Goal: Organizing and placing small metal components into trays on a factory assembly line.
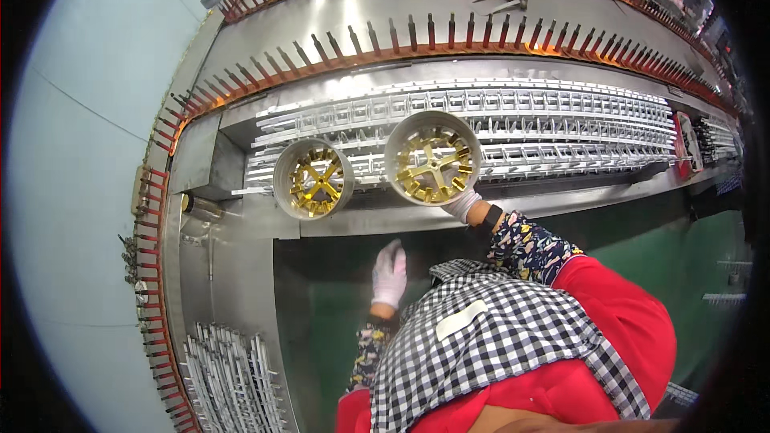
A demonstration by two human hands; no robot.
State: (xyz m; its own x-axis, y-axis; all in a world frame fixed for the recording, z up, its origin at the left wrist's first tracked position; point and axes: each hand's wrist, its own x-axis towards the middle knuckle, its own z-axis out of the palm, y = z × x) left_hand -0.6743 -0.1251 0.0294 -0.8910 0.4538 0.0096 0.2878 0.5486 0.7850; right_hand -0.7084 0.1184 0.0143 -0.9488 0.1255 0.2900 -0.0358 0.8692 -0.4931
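Reaching forward, the right hand (pixel 463 207) meets the near right side of the larger bowl (pixel 433 120), its forearm slanting in from the right; the bowl hides its fingers, so I cannot tell how firmly it grips, or whether the bowl is lifted or resting. Gloved in white, the left hand (pixel 390 274) is well apart from the larger bowl, on its near side and a little left, fingers straight and together, pointing away from the body, holding nothing. Gold pieces (pixel 434 166) line the larger bowl around a gold cross. Left of it, across a narrow gap, is the smaller bowl (pixel 282 180), with similar gold contents. Metal strips (pixel 553 124) lie in long rows beyond the larger bowl and stretch far to its right. The bench (pixel 361 216) has its front edge just on the larger bowl's near side, and past that edge green floor (pixel 337 273) shows around the left hand. Farther beyond the larger bowl, a curved row of red pegs (pixel 431 32) bounds the strips.
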